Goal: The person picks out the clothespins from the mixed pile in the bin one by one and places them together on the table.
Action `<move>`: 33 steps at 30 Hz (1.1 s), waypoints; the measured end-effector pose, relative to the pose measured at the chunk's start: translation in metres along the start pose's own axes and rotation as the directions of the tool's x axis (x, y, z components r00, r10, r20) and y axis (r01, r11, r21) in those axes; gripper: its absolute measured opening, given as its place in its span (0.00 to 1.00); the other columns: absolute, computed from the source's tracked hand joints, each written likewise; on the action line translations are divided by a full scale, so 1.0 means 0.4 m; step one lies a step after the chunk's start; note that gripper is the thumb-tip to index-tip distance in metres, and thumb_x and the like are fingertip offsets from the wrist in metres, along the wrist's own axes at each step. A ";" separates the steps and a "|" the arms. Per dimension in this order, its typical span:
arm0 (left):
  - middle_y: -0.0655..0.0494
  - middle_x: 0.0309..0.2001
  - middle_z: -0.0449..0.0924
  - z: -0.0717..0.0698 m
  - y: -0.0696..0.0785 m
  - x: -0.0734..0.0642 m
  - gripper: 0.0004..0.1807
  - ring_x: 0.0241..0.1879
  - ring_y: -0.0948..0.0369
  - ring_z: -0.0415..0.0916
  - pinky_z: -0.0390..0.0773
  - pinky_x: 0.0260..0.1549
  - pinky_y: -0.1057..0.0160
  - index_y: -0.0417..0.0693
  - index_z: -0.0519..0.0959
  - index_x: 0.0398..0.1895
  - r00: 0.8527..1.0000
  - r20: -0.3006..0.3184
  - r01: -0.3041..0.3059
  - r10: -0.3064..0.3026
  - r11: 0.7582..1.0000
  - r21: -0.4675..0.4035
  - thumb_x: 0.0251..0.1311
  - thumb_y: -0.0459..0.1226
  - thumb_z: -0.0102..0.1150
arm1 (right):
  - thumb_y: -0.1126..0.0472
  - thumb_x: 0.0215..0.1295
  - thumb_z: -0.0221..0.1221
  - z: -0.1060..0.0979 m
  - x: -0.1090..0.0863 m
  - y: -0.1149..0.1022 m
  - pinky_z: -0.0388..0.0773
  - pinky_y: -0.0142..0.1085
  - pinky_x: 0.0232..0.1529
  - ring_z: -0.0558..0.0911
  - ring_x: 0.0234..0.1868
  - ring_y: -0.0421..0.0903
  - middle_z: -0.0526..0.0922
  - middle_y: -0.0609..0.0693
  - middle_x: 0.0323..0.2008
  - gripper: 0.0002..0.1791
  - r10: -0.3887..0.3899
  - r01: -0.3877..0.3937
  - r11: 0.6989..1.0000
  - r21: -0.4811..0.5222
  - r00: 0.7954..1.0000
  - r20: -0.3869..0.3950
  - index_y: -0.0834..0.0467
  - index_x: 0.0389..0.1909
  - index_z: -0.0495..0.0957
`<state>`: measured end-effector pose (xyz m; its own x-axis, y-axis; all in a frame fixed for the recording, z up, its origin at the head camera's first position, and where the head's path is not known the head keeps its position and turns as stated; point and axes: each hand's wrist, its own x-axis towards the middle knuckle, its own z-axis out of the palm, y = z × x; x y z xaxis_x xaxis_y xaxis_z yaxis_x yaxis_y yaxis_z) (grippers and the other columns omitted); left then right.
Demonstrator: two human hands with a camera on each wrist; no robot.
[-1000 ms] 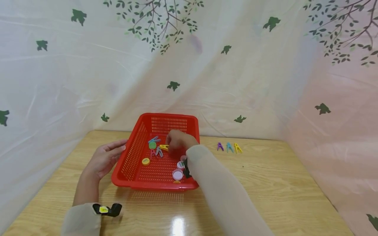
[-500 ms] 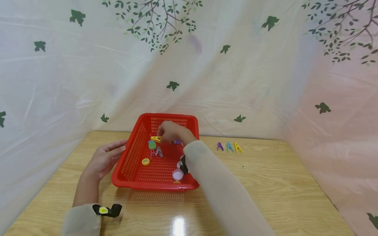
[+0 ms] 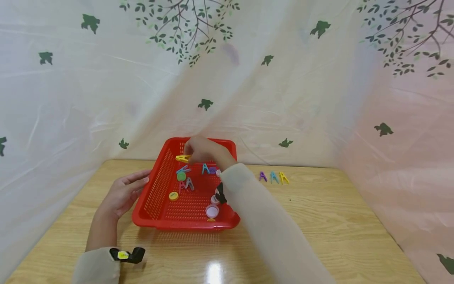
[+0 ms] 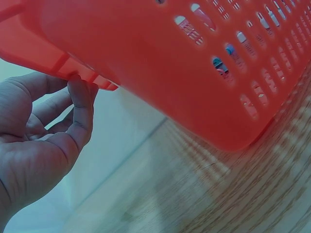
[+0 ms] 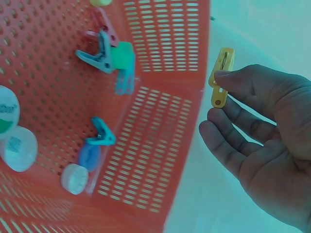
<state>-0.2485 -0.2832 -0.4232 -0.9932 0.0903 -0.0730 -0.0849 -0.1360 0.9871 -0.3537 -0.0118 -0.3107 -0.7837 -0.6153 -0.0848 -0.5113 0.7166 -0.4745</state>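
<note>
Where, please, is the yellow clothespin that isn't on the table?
In the head view, the right hand pinches the yellow clothespin near the far-left corner of the red basket, seen above a blue clothespin and green cap.

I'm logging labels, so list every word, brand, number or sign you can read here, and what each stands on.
No text can be read.
White-and-green round plastic cap: printing, too blurred.
Translucent white round plastic cap beside it: small patterned patch, too blurred.
Yellow round plastic cap: dark marks, too small.
Yellow sticker on the black left-wrist device: dark marks, too small.
Yellow plastic clothespin in the right hand: no text visible.
</note>
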 end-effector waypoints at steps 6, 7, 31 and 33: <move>0.66 0.53 0.85 0.000 0.003 -0.001 0.30 0.49 0.64 0.83 0.84 0.50 0.63 0.46 0.72 0.72 1.000 0.005 0.007 -0.007 1.000 -0.008 0.69 0.42 0.65 | 0.58 0.63 0.72 -0.035 -0.017 -0.018 0.84 0.35 0.49 0.80 0.47 0.43 0.81 0.43 0.48 0.15 0.012 -0.013 0.999 -0.032 0.999 -0.031 0.48 0.49 0.81; 0.66 0.53 0.85 -0.001 0.004 -0.001 0.30 0.50 0.64 0.83 0.84 0.50 0.63 0.46 0.72 0.72 1.000 0.006 0.008 -0.008 1.000 -0.006 0.69 0.42 0.65 | 0.58 0.63 0.72 -0.040 -0.020 -0.020 0.84 0.35 0.49 0.80 0.47 0.43 0.81 0.43 0.49 0.16 0.011 -0.012 0.999 -0.033 0.999 -0.036 0.49 0.50 0.81; 0.64 0.51 0.86 -0.005 -0.003 0.006 0.23 0.47 0.63 0.84 0.84 0.48 0.63 0.48 0.77 0.68 0.999 0.042 -0.009 0.011 0.999 -0.040 0.71 0.39 0.63 | 0.59 0.62 0.72 -0.112 -0.096 0.048 0.84 0.36 0.48 0.80 0.47 0.45 0.82 0.45 0.46 0.14 0.000 -0.010 0.997 -0.071 0.992 -0.130 0.52 0.47 0.82; 0.64 0.52 0.86 -0.006 -0.004 0.007 0.23 0.47 0.63 0.84 0.84 0.48 0.63 0.49 0.77 0.68 0.999 0.043 -0.006 0.008 0.999 -0.045 0.71 0.39 0.63 | 0.60 0.62 0.72 -0.121 -0.105 0.060 0.83 0.37 0.50 0.79 0.47 0.45 0.82 0.45 0.47 0.15 0.007 -0.019 0.996 -0.086 0.991 -0.136 0.52 0.48 0.82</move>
<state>-0.2513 -0.2852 -0.4253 -0.9896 0.1311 -0.0586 -0.0819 -0.1804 0.9802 -0.3498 0.0472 -0.2762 -0.8279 -0.5600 0.0320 -0.5249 0.7535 -0.3959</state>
